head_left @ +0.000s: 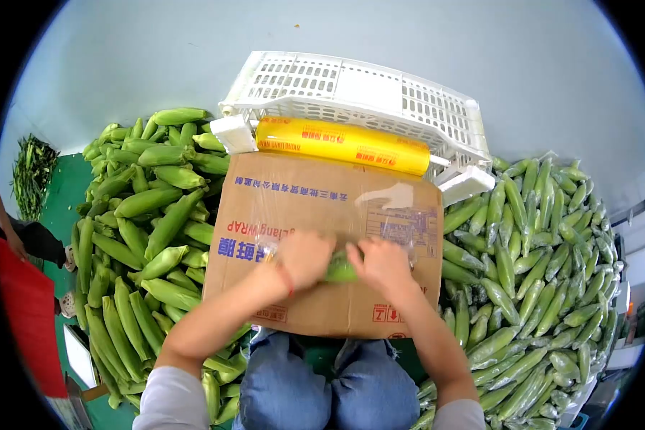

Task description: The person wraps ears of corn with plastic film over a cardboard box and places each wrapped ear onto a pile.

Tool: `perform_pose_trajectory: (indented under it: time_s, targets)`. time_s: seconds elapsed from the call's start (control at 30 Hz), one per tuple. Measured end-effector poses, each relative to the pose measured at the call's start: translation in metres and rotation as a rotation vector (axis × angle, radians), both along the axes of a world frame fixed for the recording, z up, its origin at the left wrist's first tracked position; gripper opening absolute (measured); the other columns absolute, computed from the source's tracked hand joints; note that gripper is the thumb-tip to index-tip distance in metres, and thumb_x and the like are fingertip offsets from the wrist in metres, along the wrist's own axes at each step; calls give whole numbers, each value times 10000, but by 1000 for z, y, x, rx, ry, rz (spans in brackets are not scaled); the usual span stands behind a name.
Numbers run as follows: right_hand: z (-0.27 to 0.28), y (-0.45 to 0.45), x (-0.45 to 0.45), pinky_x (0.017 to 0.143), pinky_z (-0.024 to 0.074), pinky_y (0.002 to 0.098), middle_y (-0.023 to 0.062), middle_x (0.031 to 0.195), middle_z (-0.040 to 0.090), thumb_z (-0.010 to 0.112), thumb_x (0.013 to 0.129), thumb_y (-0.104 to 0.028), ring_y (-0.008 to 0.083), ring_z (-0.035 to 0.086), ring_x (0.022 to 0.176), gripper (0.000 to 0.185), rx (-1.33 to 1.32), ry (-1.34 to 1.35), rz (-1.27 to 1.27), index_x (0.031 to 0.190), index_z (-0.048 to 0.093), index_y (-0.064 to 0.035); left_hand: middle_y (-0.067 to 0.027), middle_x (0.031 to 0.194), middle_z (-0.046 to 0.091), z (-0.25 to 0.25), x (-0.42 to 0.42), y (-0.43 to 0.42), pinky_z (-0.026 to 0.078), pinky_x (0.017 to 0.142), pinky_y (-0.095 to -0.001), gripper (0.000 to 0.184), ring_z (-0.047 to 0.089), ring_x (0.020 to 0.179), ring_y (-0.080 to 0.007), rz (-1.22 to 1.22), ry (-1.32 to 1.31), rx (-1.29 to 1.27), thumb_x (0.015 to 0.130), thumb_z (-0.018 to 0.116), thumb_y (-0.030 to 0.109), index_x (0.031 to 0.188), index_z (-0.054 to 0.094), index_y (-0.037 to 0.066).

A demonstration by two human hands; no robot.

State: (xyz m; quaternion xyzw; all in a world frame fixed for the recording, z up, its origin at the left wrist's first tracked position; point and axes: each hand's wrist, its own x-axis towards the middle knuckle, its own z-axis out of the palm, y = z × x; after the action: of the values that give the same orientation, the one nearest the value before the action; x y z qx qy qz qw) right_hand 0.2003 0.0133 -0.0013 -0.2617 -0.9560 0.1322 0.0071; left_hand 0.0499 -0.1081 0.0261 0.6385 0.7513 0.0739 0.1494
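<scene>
On the cardboard box [265, 193] in front of me lies a green ear of corn [342, 271], mostly covered by my hands. My left hand [304, 259] is closed over its left end, with a red band at the wrist. The fingers of my right hand [381, 264] are curled in on its right end. Clear plastic wrap [330, 208] stretches over the box top from a yellow roll [344, 145] down to my hands; its edges are hard to make out.
Unwrapped corn [143, 208] is heaped on the left, film-wrapped corn [530, 272] on the right. A white plastic crate [369, 86] stands behind the roll. At the left edge is another person in a red garment [25, 322]; husks [34, 175] lie farther back.
</scene>
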Motion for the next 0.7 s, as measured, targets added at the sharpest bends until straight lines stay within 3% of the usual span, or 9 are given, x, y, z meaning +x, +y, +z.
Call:
perform_pose_trajectory:
  time_s: [0.07, 0.13, 0.3, 0.37, 0.47, 0.5, 0.6, 0.67, 0.7]
  targets:
    - [9, -21, 12, 600, 543, 467, 164, 927, 598, 485, 923, -475, 391, 660, 731, 459, -97, -111, 58, 854, 622, -43, -266, 936, 637, 3, 28, -47, 535, 729, -460, 421, 656, 810, -395, 82, -231, -42, 896, 560, 283, 1168, 539, -38]
    - [12, -29, 13, 593, 542, 485, 187, 1000, 593, 466, 933, -491, 402, 662, 707, 470, -144, -138, 95, 927, 606, -43, -346, 1306, 466, -9, 49, -77, 355, 1060, -499, 719, 471, 1252, -415, 53, -58, 171, 877, 563, 493, 1335, 446, -49]
    - [26, -7, -5, 705, 512, 441, 128, 1087, 556, 597, 858, -474, 316, 612, 862, 445, 195, 232, 143, 1057, 576, -76, -229, 1484, 314, -29, 13, -25, 199, 1134, -515, 601, 257, 1395, -401, 188, 114, 257, 923, 488, 455, 1395, 435, 87]
    - [15, 2, -10, 762, 468, 379, 82, 1026, 550, 679, 762, -490, 267, 531, 990, 519, 213, 412, 236, 1073, 577, -86, -215, 1296, 524, -47, -24, 14, 400, 1005, -491, 418, 493, 1214, -396, 351, 323, 542, 942, 485, 374, 1271, 542, 123]
    - [3, 12, -11, 746, 477, 372, 73, 1031, 552, 702, 718, -522, 263, 545, 939, 577, 311, 323, 338, 1057, 581, -71, -166, 936, 650, -21, -34, 31, 531, 716, -433, 255, 644, 838, -360, 373, -83, 201, 938, 507, 310, 1046, 611, 104]
    - [3, 13, -10, 750, 479, 354, 75, 1001, 554, 733, 672, -524, 250, 547, 916, 600, 322, 227, 342, 1029, 586, -64, -116, 696, 611, -41, -19, 15, 500, 512, -408, 203, 606, 575, -322, 160, 21, 489, 907, 560, 278, 874, 596, 81]
    - [8, -2, 16, 734, 478, 326, 74, 956, 553, 740, 666, -519, 238, 542, 920, 592, 173, 174, 508, 1009, 585, -62, -165, 875, 658, -7, 30, -46, 543, 697, -403, 392, 662, 790, -317, 188, -103, 274, 833, 653, 339, 1045, 603, 14]
    - [15, -7, 17, 813, 465, 370, 80, 952, 558, 728, 687, -517, 245, 529, 959, 583, 47, 107, 480, 1010, 588, -53, -225, 1287, 538, -15, 41, -67, 409, 1037, -432, 670, 524, 1214, -345, 93, -13, 320, 824, 652, 365, 1290, 464, -78]
    - [21, -6, 12, 839, 456, 383, 81, 959, 560, 726, 692, -513, 248, 528, 968, 580, 66, 99, 470, 1016, 589, -51, -234, 1336, 495, -18, 34, -62, 368, 1069, -428, 681, 474, 1262, -351, 72, 9, 306, 834, 642, 355, 1317, 436, -79]
